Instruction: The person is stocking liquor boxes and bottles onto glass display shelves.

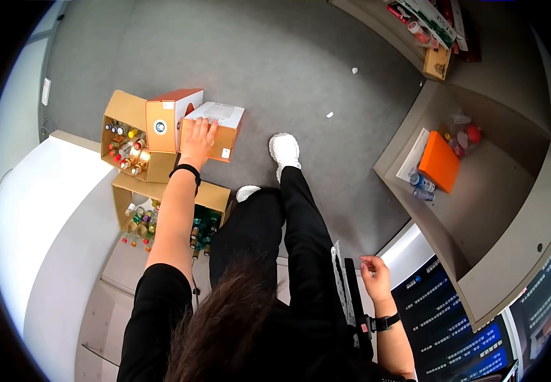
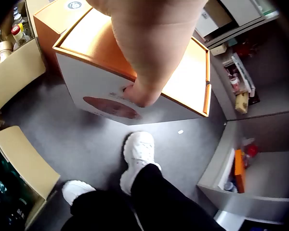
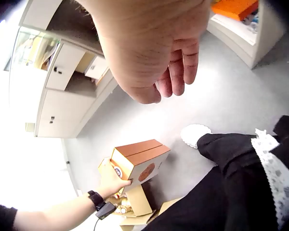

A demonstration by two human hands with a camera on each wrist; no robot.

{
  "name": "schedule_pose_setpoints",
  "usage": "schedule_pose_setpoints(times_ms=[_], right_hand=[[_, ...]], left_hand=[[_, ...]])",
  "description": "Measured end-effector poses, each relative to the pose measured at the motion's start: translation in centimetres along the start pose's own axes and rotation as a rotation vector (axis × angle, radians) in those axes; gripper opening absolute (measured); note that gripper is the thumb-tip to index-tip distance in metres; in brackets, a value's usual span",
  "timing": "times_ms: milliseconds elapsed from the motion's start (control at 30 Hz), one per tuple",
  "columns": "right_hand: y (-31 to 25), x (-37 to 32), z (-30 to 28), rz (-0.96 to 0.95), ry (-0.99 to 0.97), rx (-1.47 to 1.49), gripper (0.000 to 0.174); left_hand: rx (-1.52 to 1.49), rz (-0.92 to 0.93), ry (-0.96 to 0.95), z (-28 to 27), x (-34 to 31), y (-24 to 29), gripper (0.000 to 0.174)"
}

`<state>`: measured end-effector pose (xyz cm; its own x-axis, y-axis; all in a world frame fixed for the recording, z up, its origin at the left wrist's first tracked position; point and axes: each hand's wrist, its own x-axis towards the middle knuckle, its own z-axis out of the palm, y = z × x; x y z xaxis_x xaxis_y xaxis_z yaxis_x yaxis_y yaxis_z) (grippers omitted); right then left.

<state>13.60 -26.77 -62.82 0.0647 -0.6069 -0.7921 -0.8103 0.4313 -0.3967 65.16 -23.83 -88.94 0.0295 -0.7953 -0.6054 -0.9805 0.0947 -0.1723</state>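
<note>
In the head view my left hand (image 1: 198, 143) lies over the edge of an orange and white box (image 1: 228, 116) on the grey floor. A similar box (image 1: 161, 130) stands directly to its left. From the left wrist, my hand (image 2: 151, 43) grips the box (image 2: 91, 84) from above, thumb pressed on its white side; the other fingertips are hidden. My right hand (image 1: 376, 280) hangs away from the boxes at the lower right, holding nothing. Its fingers are loosely curled in the right wrist view, where the hand (image 3: 156, 48) is well above the floor.
Two open cartons of bottles, one (image 1: 162, 169) beside the boxes and another (image 1: 215, 196) nearer my body, stand at the left. At the right is a shelf unit (image 1: 398, 156) holding an orange box (image 1: 440, 162) and small bottles. White scraps (image 1: 329, 115) lie on the floor near my white shoe (image 1: 284, 149).
</note>
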Motion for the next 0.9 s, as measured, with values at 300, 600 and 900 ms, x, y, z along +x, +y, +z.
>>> schedule_pose_setpoints(times_ms=[300,600,900], right_hand=[[-6.0,2.2,0.0,-0.209,-0.086,-0.138,0.020],[-14.4,5.5,4.2,-0.856,-0.282,-0.497,0.101],[-22.1,0.1,8.1,-1.573,-0.527,-0.378,0.130]], left_hand=[[-0.446,-0.080,0.094,-3.7,-6.8,4.1,0.107],[-0.744,-0.080,0.371,-15.8,-19.6,4.0,0.091],[-0.847,-0.184,0.436,-29.3,-38.0,4.8,0.100]])
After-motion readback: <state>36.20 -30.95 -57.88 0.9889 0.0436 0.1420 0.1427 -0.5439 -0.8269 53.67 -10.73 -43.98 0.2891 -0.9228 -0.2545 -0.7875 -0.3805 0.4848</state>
